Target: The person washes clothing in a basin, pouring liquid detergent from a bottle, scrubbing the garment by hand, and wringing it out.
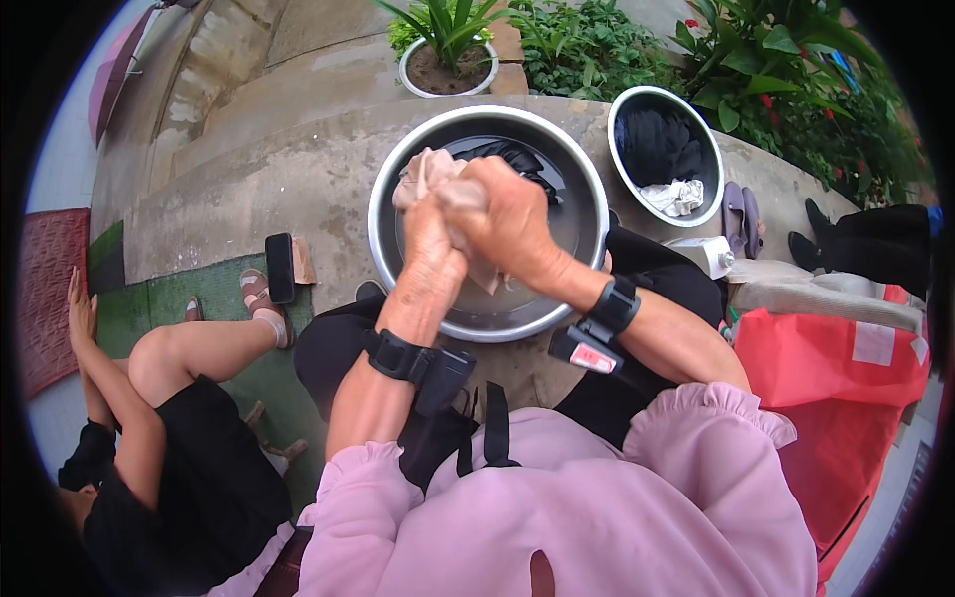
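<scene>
Both my hands grip a bunched, pale pink cloth (433, 179) above a large round metal basin (388, 276). My left hand (434, 239) closes around its lower part, and my right hand (507, 209) clasps it just beside, partly hiding it. A loose end of the cloth (483, 274) hangs below my hands. Cloudy water (571, 231) fills the bottom of the basin, with a dark garment (515, 155) lying in it at the far side. Each of my wrists wears a black strap with a small device.
A second metal basin (721, 175) at the right holds dark clothes and a white cloth (675, 197). Near it are a white container (701, 256), purple slippers (739, 216) and a red bag (828, 358). A potted plant (448, 71) stands ahead; a seated person (186, 463) and a phone (280, 267) are left.
</scene>
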`<state>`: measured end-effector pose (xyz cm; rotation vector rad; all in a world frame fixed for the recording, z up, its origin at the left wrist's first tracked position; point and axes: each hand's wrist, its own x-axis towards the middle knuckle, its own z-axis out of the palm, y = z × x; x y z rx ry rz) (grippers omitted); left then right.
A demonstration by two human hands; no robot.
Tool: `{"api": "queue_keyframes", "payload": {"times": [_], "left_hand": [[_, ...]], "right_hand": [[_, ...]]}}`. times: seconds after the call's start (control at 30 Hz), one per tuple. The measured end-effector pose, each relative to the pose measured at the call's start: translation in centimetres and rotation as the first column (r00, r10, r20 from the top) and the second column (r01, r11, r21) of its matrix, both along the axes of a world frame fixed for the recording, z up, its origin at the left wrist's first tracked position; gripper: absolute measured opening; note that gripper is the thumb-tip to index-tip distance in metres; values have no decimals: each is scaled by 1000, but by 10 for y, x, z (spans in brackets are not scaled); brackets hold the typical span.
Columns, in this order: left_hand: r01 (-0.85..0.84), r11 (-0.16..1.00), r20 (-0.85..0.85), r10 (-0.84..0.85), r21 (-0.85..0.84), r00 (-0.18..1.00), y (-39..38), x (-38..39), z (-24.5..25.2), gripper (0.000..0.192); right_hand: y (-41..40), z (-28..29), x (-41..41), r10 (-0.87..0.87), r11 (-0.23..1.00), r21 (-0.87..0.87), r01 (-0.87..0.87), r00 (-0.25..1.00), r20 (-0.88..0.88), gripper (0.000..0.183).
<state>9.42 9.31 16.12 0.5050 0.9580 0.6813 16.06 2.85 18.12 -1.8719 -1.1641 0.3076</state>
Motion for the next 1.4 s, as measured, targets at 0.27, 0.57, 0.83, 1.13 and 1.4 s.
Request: {"api": "queue_keyframes", "payload": {"times": [0.27,0.57,0.83,1.13,1.4], "left_hand": [[46,983,95,-30,-178,995,2,8,-2,28],[240,966,159,-223,-96,962,1,-21,-1,35],[413,894,330,-342,-173,880,-2,-58,-19,42],[533,842,-14,-533,86,846,-12,-50,-21,41],[389,890,149,-362,-239,920,-23,-28,19,26]], "right_hand": [[15,-2,23,-29,992,122,24,999,34,19],[-11,38,34,252,956,248,-159,876,-411,17],[-24,54,12,628,760,223,-610,601,-495,18],[-43,58,2,493,732,151,-664,363,-791,13],[-33,24,34,49,998,53,-19,744,-666,16]]}}
